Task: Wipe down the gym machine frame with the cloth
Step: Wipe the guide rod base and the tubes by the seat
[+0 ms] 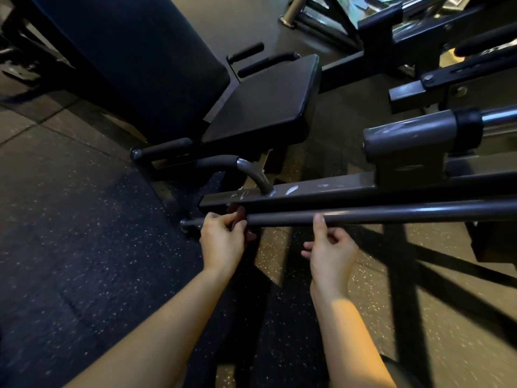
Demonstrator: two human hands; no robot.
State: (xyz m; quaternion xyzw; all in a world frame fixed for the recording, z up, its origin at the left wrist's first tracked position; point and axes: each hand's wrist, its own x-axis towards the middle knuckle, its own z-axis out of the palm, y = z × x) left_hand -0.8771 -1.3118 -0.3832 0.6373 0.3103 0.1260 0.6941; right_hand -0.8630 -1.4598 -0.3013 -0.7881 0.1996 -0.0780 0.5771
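Note:
A long round grey bar (391,214) of the gym machine frame runs from the centre to the right edge, just below a square grey beam (321,191). My left hand (221,239) grips a dark reddish cloth (240,219) wrapped over the bar's left end, near its end cap (184,223). Most of the cloth is hidden by the fingers and shadow. My right hand (330,253) sits just under the bar further right. Its thumb tip touches the bar, and its fingers curl loosely below it, holding nothing.
A black padded seat (268,102) and backrest (134,51) stand behind the beam, with a curved grey handle (251,172) welded to it. A grey sleeve with a chrome rod (414,135) is at the right. More machine frames (391,32) stand beyond. Speckled rubber flooring (84,247) lies below.

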